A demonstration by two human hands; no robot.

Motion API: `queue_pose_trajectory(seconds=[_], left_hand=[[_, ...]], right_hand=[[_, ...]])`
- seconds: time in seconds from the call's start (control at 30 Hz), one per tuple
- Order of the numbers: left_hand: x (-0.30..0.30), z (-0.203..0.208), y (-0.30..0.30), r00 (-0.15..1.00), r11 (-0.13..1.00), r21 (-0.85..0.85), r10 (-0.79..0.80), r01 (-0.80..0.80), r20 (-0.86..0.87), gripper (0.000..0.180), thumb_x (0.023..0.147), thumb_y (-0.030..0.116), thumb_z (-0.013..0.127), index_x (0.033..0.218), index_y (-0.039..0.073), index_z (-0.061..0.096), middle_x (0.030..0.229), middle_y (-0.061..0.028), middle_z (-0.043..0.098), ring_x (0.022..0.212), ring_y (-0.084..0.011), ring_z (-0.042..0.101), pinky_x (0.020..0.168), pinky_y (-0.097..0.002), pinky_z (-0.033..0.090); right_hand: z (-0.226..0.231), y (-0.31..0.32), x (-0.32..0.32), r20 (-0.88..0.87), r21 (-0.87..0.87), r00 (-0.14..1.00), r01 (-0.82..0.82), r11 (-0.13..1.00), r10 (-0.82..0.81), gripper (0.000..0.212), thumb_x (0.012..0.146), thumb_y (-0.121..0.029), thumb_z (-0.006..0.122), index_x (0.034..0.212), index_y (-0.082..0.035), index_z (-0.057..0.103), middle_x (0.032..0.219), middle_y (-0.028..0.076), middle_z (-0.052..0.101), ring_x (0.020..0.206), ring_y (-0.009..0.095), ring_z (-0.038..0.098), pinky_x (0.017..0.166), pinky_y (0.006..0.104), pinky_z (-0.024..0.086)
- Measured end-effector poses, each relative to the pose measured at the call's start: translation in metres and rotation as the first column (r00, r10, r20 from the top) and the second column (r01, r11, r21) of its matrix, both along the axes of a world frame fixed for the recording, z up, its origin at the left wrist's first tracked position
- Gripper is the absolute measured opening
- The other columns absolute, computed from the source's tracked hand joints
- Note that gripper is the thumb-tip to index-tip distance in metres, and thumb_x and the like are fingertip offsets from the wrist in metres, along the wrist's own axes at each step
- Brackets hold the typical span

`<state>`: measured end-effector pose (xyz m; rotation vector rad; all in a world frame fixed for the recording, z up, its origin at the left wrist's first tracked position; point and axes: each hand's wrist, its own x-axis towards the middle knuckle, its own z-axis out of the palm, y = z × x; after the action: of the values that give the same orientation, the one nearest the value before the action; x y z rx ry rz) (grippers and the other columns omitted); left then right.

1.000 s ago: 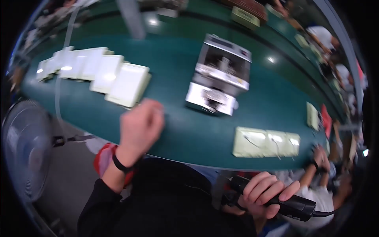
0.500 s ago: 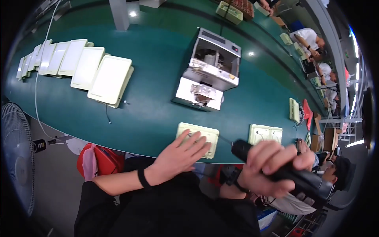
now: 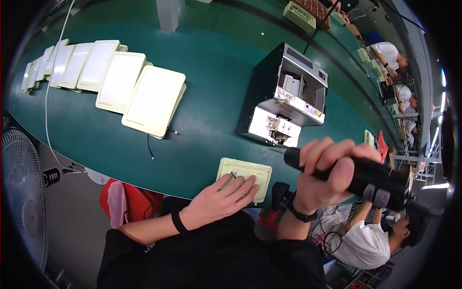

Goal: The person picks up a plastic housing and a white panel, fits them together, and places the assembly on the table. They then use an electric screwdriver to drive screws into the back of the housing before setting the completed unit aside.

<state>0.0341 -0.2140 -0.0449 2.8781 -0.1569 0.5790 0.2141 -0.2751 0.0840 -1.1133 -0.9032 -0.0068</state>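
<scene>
My left hand (image 3: 219,207) lies with fingers spread on a pale green plastic housing (image 3: 262,179) at the table's near edge, covering its lower left part. A short dark wire shows beside the fingers. In my right hand (image 3: 325,173) is a black electric screwdriver (image 3: 373,185), held level with its nose to the left and its cord at the rear. Its thin bit reaches close to the front of a silver and black screw feeder (image 3: 262,120); whether they touch I cannot tell.
Several pale housings with white panels (image 3: 156,101) lie overlapping at the left, with loose wires beside the nearest. A grey post (image 3: 167,17) stands at the back. A fan (image 3: 24,202) is at the left, and a co-worker (image 3: 368,241) sits at the right.
My right hand has brought the screwdriver up toward the screw feeder, away from the housing. My left hand stays on the housing. The whole view has shifted, and the feeder appears farther right.
</scene>
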Motion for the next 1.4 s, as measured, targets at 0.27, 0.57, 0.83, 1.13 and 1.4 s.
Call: queue_pose_trajectory(seconds=[0.27,0.57,0.83,1.13,1.4], left_hand=[[0.000,-0.001,0.003,1.000,1.000,-0.029,-0.011,0.012,0.015,0.040,0.099,0.023,0.066,0.137,0.013,0.065,0.145,-0.0037,0.063,0.114,-0.0194,0.062,0.103,-0.0367,0.052],[0.002,-0.002,0.000,1.000,0.999,-0.039,0.002,-0.001,0.012,0.040,0.098,0.022,0.066,0.137,0.016,0.066,0.145,-0.0026,0.064,0.113,-0.0192,0.061,0.101,-0.0362,0.052],[0.003,-0.001,-0.001,1.000,0.999,-0.048,0.020,-0.020,0.004,0.039,0.097,0.023,0.066,0.136,0.015,0.066,0.144,-0.0021,0.065,0.116,-0.0194,0.062,0.103,-0.0367,0.053],[0.002,-0.001,0.000,1.000,0.999,-0.036,0.020,-0.019,0.014,0.039,0.097,0.021,0.063,0.135,0.011,0.065,0.145,-0.0038,0.064,0.121,-0.0203,0.063,0.109,-0.0387,0.052],[0.001,0.000,-0.001,1.000,1.000,-0.020,0.013,-0.013,0.023,0.041,0.098,0.022,0.065,0.138,0.012,0.065,0.147,-0.0040,0.064,0.121,-0.0201,0.063,0.108,-0.0383,0.051]], right_hand=[[-0.035,-0.028,-0.021,-0.033,-0.087,0.999,0.021,0.996,-0.024,0.034,0.104,-0.022,0.069,0.126,-0.012,0.044,0.072,0.004,0.051,0.050,0.017,0.048,0.047,0.0354,0.045],[-0.042,-0.037,-0.021,-0.176,-0.073,0.984,0.021,0.997,-0.034,0.038,0.101,-0.015,0.072,0.119,-0.012,0.039,0.074,0.008,0.056,0.054,0.021,0.057,0.054,0.0391,0.051],[-0.048,-0.032,-0.024,-0.126,-0.124,0.988,0.071,0.990,-0.087,0.033,0.103,-0.021,0.070,0.119,-0.013,0.042,0.071,0.004,0.049,0.049,0.017,0.047,0.048,0.0374,0.046],[-0.045,-0.029,-0.018,-0.112,-0.080,0.993,0.028,0.996,-0.037,0.030,0.102,-0.017,0.068,0.119,-0.013,0.044,0.069,0.005,0.048,0.048,0.017,0.047,0.048,0.0377,0.046],[0.013,0.011,-0.004,0.080,0.161,0.992,0.080,0.984,-0.094,0.025,0.103,-0.014,0.065,0.122,-0.013,0.048,0.070,0.005,0.048,0.048,0.016,0.046,0.047,0.0353,0.043]])
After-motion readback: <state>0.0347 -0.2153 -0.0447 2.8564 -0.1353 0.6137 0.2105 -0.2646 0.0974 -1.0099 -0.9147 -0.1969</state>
